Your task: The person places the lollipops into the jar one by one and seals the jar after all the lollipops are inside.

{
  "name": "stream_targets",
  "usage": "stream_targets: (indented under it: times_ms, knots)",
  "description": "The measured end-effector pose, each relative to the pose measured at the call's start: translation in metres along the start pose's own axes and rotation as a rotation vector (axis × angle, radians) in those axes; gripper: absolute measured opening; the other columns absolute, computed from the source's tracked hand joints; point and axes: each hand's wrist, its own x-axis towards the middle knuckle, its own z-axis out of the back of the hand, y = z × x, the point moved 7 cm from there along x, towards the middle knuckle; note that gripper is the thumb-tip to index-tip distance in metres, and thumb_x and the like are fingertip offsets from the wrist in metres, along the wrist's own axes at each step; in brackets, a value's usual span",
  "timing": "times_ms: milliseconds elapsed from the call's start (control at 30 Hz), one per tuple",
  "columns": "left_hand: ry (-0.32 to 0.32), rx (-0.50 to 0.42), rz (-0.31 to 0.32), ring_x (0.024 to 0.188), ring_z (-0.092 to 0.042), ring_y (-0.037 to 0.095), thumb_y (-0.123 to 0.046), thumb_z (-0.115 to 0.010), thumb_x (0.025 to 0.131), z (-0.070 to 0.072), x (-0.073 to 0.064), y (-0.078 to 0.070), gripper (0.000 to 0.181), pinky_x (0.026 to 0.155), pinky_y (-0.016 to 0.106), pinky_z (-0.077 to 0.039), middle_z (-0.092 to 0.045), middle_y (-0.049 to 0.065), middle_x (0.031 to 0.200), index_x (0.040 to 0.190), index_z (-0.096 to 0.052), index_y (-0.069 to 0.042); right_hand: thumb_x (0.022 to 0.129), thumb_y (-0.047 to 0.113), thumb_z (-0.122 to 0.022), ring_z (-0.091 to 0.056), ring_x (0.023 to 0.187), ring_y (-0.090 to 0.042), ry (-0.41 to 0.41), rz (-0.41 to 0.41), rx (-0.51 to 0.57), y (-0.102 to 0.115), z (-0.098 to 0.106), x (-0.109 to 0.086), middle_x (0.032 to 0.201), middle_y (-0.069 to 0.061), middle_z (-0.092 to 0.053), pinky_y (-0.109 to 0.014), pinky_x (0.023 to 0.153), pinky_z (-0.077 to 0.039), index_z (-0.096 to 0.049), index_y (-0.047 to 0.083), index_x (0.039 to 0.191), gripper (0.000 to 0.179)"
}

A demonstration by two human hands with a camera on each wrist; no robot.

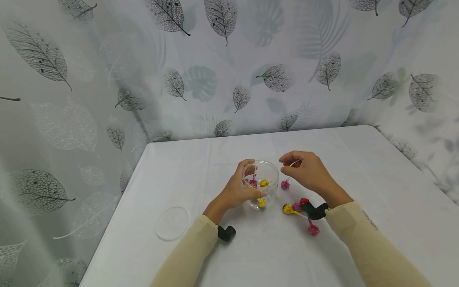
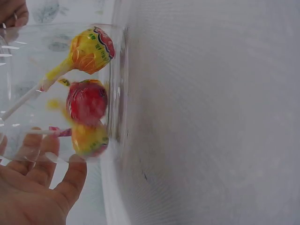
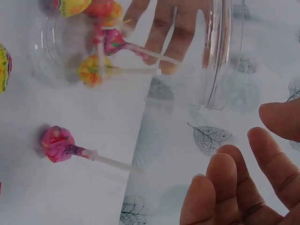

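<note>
My left hand [image 1: 241, 187] grips a clear round jar [image 1: 271, 193] around its side, thumb at the front. Inside the jar are several wrapped lollipops, among them a yellow lollipop [image 2: 92, 50] and a red lollipop [image 2: 87, 102] near its bottom. Just right of the jar's open mouth is my right hand [image 1: 308, 171], thumb and fingers apart with nothing between them in the right wrist view. Close below these fingers is a pink lollipop [image 3: 58, 144], its white stick pointing toward the far side.
A clear round lid [image 1: 173, 223] lies on the white table [image 1: 179, 167] to the left. Near my right wrist is a loose group with a yellow lollipop [image 1: 287, 209], a red one and pink ones. A leaf-printed curtain [image 1: 247, 59] hangs behind the table.
</note>
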Motion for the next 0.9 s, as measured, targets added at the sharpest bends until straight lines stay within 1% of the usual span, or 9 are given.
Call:
stream_targets:
  times_ms: [167, 333, 533, 667, 800, 900]
  knots:
    - [0.000, -0.004, 0.002, 0.148, -0.041, 0.021, -0.026, -0.091, 0.081, 0.000, 0.000, 0.000, 0.100, 0.118, 0.052, -0.038, -0.047, -0.002, 0.158, 0.159, -0.028, -0.033, 0.099, 0.015, -0.069, -0.066, 0.099, -0.029, 0.009, -0.046, -0.019, -0.009, -0.001, 0.001, 0.115, -0.017, -0.070, -0.036, 0.079, -0.058, -0.071, 0.004, 0.122, 0.026]
    - [-0.001, 0.001, -0.002, 0.148, -0.041, 0.022, -0.025, -0.091, 0.082, 0.001, 0.000, 0.000, 0.102, 0.118, 0.052, -0.038, -0.047, -0.004, 0.157, 0.160, -0.026, -0.030, 0.098, 0.015, -0.070, -0.067, 0.103, -0.032, 0.021, -0.092, -0.039, -0.020, -0.003, 0.004, 0.115, -0.017, -0.069, -0.040, 0.083, -0.059, -0.072, 0.003, 0.121, 0.025]
    - [0.001, -0.001, -0.014, 0.149, -0.041, 0.021, -0.024, -0.090, 0.082, 0.000, 0.001, 0.001, 0.102, 0.118, 0.053, -0.038, -0.047, -0.004, 0.157, 0.161, -0.026, -0.027, 0.098, 0.016, -0.070, -0.066, 0.105, -0.035, 0.034, -0.126, -0.078, -0.035, -0.005, 0.008, 0.114, -0.017, -0.070, -0.043, 0.083, -0.059, -0.073, 0.002, 0.118, 0.025]
    - [0.001, -0.003, -0.020, 0.149, -0.040, 0.022, -0.024, -0.090, 0.082, 0.000, 0.001, 0.001, 0.103, 0.118, 0.053, -0.038, -0.047, -0.002, 0.158, 0.161, -0.026, -0.027, 0.098, 0.017, -0.070, -0.065, 0.107, -0.036, 0.054, -0.151, -0.097, -0.044, -0.007, 0.009, 0.115, -0.018, -0.071, -0.045, 0.085, -0.059, -0.073, 0.002, 0.119, 0.027]
    - [-0.002, 0.000, -0.021, 0.149, -0.040, 0.021, -0.024, -0.091, 0.081, 0.000, 0.002, 0.002, 0.102, 0.118, 0.053, -0.039, -0.047, -0.002, 0.158, 0.161, -0.026, -0.028, 0.098, 0.018, -0.070, -0.064, 0.107, -0.037, 0.066, -0.168, -0.106, -0.048, -0.008, 0.009, 0.116, -0.019, -0.071, -0.048, 0.087, -0.059, -0.073, 0.001, 0.119, 0.027]
    - [-0.005, 0.004, -0.021, 0.149, -0.041, 0.021, -0.025, -0.091, 0.081, 0.000, 0.001, 0.002, 0.102, 0.118, 0.053, -0.039, -0.048, -0.005, 0.156, 0.160, -0.027, -0.029, 0.097, 0.018, -0.071, -0.064, 0.107, -0.037, 0.067, -0.175, -0.110, -0.049, -0.009, 0.010, 0.116, -0.019, -0.072, -0.049, 0.088, -0.058, -0.073, 0.001, 0.118, 0.028]
